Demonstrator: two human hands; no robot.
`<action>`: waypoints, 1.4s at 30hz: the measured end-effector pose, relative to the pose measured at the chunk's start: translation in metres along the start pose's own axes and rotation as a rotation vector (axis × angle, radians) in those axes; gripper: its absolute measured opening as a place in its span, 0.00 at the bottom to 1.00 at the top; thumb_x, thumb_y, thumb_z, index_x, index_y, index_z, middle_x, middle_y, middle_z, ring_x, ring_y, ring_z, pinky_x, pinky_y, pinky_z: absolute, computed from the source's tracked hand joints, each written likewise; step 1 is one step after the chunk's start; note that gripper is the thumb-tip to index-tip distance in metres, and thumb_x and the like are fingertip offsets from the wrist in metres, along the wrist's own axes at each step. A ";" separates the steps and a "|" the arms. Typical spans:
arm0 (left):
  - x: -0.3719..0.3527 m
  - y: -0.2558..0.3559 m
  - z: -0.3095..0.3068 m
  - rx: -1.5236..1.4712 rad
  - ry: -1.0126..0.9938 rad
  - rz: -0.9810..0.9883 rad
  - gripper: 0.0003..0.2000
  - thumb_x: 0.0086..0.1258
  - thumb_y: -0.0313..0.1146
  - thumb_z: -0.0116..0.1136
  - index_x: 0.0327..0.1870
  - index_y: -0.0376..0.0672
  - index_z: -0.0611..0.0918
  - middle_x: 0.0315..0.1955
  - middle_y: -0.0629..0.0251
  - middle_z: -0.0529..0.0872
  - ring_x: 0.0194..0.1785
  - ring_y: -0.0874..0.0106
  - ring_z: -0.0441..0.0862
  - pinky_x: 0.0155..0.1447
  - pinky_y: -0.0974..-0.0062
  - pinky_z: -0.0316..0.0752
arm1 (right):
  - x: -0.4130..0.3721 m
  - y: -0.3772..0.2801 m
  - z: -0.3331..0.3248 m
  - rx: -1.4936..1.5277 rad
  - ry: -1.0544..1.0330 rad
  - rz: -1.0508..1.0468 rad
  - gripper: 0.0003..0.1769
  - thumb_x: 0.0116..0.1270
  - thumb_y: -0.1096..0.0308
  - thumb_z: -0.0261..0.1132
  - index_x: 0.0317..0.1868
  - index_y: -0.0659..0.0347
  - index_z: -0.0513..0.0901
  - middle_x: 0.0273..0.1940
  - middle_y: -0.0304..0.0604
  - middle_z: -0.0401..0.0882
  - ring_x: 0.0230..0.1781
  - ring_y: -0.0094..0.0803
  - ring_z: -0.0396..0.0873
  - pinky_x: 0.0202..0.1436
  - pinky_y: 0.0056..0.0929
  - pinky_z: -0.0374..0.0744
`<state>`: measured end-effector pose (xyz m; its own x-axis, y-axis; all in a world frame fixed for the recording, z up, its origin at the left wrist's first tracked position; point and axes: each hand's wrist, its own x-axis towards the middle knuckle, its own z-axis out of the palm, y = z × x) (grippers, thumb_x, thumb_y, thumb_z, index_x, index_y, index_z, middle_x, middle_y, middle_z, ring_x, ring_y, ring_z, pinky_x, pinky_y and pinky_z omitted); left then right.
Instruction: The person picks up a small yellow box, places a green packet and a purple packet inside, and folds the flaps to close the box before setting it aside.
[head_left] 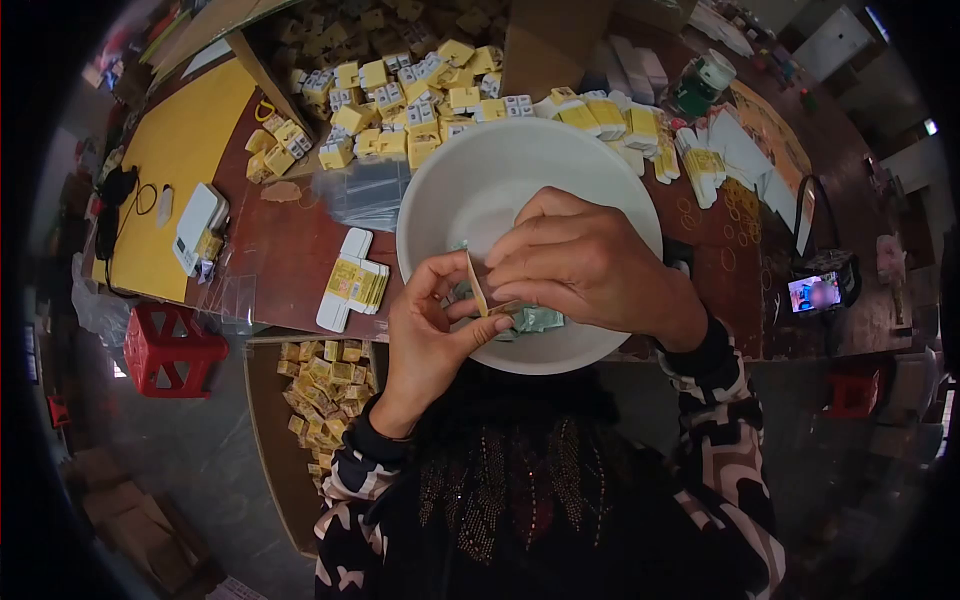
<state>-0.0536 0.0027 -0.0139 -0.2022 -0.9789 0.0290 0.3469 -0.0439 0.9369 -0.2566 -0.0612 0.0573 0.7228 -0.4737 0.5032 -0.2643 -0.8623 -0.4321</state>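
Note:
Over a large white bowl, my left hand holds a small yellowish carton between thumb and fingers, its edge turned toward me. My right hand is at the carton's right side with its fingers bent together; whatever they hold, if anything, is hidden behind them. Small green-tinted packets lie in the bottom of the bowl, partly below my hands. Left of the bowl, a stack of flattened yellow and white cartons rests on the reddish table.
Many small yellow and white boxes spill from a large carton behind the bowl. More boxes fill a cardboard box below left. A white device, clear plastic sleeves, rubber bands and a lit phone lie around.

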 end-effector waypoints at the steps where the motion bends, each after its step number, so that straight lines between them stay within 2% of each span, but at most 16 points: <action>1: 0.000 0.002 0.003 0.000 -0.001 -0.001 0.29 0.59 0.14 0.71 0.61 0.33 0.72 0.57 0.58 0.79 0.62 0.70 0.79 0.61 0.72 0.83 | 0.001 -0.001 -0.002 -0.012 0.061 0.022 0.13 0.56 0.71 0.76 0.43 0.58 0.90 0.38 0.41 0.84 0.38 0.34 0.81 0.41 0.30 0.81; 3: 0.001 0.009 0.010 -0.005 0.050 0.113 0.30 0.57 0.14 0.72 0.61 0.35 0.72 0.59 0.57 0.77 0.63 0.68 0.78 0.60 0.72 0.84 | -0.002 0.001 -0.008 -0.023 0.117 0.041 0.13 0.59 0.68 0.75 0.45 0.58 0.90 0.40 0.43 0.85 0.39 0.33 0.81 0.42 0.31 0.80; 5: -0.002 0.010 0.007 0.020 0.036 0.170 0.31 0.57 0.15 0.73 0.63 0.36 0.72 0.60 0.57 0.76 0.63 0.67 0.78 0.60 0.71 0.84 | -0.017 0.008 -0.017 0.225 0.201 0.176 0.24 0.63 0.58 0.74 0.56 0.62 0.86 0.50 0.49 0.84 0.46 0.32 0.81 0.47 0.30 0.80; 6: -0.003 0.009 0.006 0.045 0.021 0.225 0.33 0.57 0.15 0.73 0.65 0.37 0.71 0.61 0.57 0.75 0.64 0.66 0.78 0.60 0.71 0.85 | -0.018 0.009 -0.010 0.224 0.199 0.172 0.24 0.63 0.58 0.74 0.56 0.62 0.86 0.50 0.49 0.84 0.46 0.32 0.81 0.47 0.30 0.80; 9: -0.007 0.001 0.006 0.069 -0.030 0.313 0.32 0.59 0.16 0.72 0.66 0.38 0.72 0.62 0.57 0.72 0.64 0.66 0.78 0.61 0.70 0.85 | -0.030 0.007 0.021 0.455 0.212 0.183 0.35 0.62 0.54 0.75 0.66 0.62 0.79 0.55 0.47 0.81 0.47 0.33 0.81 0.50 0.31 0.80; 11: -0.007 0.007 0.008 0.095 -0.088 0.269 0.30 0.60 0.16 0.71 0.64 0.37 0.74 0.63 0.58 0.72 0.63 0.66 0.78 0.61 0.70 0.85 | -0.037 0.006 0.035 0.543 0.142 0.173 0.42 0.61 0.50 0.75 0.71 0.64 0.73 0.57 0.47 0.80 0.49 0.37 0.82 0.52 0.32 0.80; 12: -0.007 0.009 0.008 0.123 -0.142 0.235 0.27 0.61 0.17 0.70 0.63 0.36 0.76 0.63 0.58 0.71 0.63 0.67 0.78 0.61 0.70 0.86 | -0.036 0.003 0.044 0.509 0.217 0.114 0.40 0.62 0.51 0.75 0.69 0.64 0.74 0.58 0.49 0.81 0.54 0.39 0.82 0.55 0.32 0.81; 18: -0.006 0.009 0.008 0.080 -0.155 0.164 0.18 0.62 0.15 0.68 0.54 0.34 0.82 0.61 0.58 0.72 0.60 0.67 0.80 0.59 0.70 0.87 | -0.044 0.005 0.044 0.364 0.173 0.147 0.31 0.64 0.52 0.74 0.61 0.64 0.82 0.59 0.53 0.82 0.60 0.46 0.81 0.59 0.37 0.81; 21: -0.006 0.003 0.006 0.054 -0.186 0.202 0.19 0.63 0.13 0.67 0.54 0.34 0.79 0.61 0.56 0.73 0.62 0.66 0.79 0.59 0.71 0.87 | -0.035 0.011 0.044 0.180 0.243 0.009 0.27 0.65 0.55 0.73 0.60 0.63 0.84 0.58 0.53 0.83 0.60 0.47 0.81 0.58 0.37 0.82; 25: -0.005 -0.001 0.008 -0.065 -0.094 0.238 0.22 0.63 0.12 0.66 0.56 0.35 0.73 0.61 0.54 0.73 0.64 0.64 0.78 0.58 0.71 0.88 | -0.033 0.007 0.046 0.180 0.249 -0.002 0.26 0.67 0.57 0.71 0.60 0.63 0.83 0.57 0.52 0.84 0.62 0.49 0.80 0.60 0.38 0.82; 28: -0.001 0.005 0.009 -0.141 -0.070 0.168 0.25 0.63 0.11 0.65 0.57 0.37 0.68 0.62 0.54 0.73 0.67 0.64 0.76 0.57 0.72 0.88 | -0.033 -0.003 0.051 0.247 0.298 0.064 0.24 0.67 0.58 0.71 0.59 0.63 0.84 0.58 0.49 0.84 0.61 0.49 0.80 0.61 0.40 0.81; 30: -0.001 0.012 0.012 -0.151 -0.059 0.115 0.26 0.62 0.10 0.65 0.58 0.37 0.67 0.60 0.55 0.74 0.67 0.64 0.76 0.57 0.73 0.87 | -0.031 -0.012 0.052 0.550 0.388 0.259 0.25 0.66 0.58 0.72 0.59 0.62 0.84 0.59 0.46 0.84 0.64 0.49 0.78 0.65 0.42 0.79; 34: -0.002 0.015 0.008 -0.103 -0.063 0.077 0.26 0.62 0.10 0.65 0.58 0.38 0.67 0.58 0.57 0.74 0.67 0.64 0.76 0.57 0.73 0.87 | -0.034 -0.001 0.047 0.381 0.265 0.104 0.25 0.64 0.60 0.74 0.58 0.61 0.85 0.59 0.46 0.84 0.67 0.48 0.76 0.67 0.43 0.77; 37: -0.003 0.020 0.010 -0.050 -0.075 0.044 0.27 0.62 0.10 0.65 0.59 0.38 0.67 0.58 0.59 0.73 0.68 0.65 0.76 0.58 0.73 0.87 | -0.036 -0.002 0.048 0.482 0.273 0.134 0.22 0.62 0.64 0.76 0.56 0.60 0.87 0.57 0.46 0.85 0.69 0.48 0.73 0.69 0.43 0.75; 39: -0.004 0.025 0.010 0.023 -0.074 0.027 0.28 0.61 0.09 0.65 0.60 0.38 0.67 0.59 0.60 0.73 0.68 0.65 0.75 0.58 0.73 0.86 | -0.035 -0.006 0.045 0.528 0.265 0.266 0.19 0.62 0.70 0.75 0.54 0.60 0.88 0.55 0.46 0.87 0.68 0.48 0.75 0.68 0.43 0.76; 42: -0.005 0.025 0.010 0.056 -0.077 0.047 0.29 0.61 0.09 0.64 0.61 0.37 0.67 0.60 0.60 0.72 0.69 0.66 0.75 0.59 0.73 0.86 | -0.036 -0.009 0.046 0.498 0.266 0.301 0.17 0.62 0.74 0.74 0.53 0.61 0.88 0.54 0.47 0.87 0.66 0.48 0.77 0.67 0.42 0.77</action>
<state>-0.0532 0.0081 0.0129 -0.2579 -0.9612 0.0980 0.3064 0.0148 0.9518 -0.2506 -0.0287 0.0085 0.4628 -0.7657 0.4467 -0.0559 -0.5281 -0.8474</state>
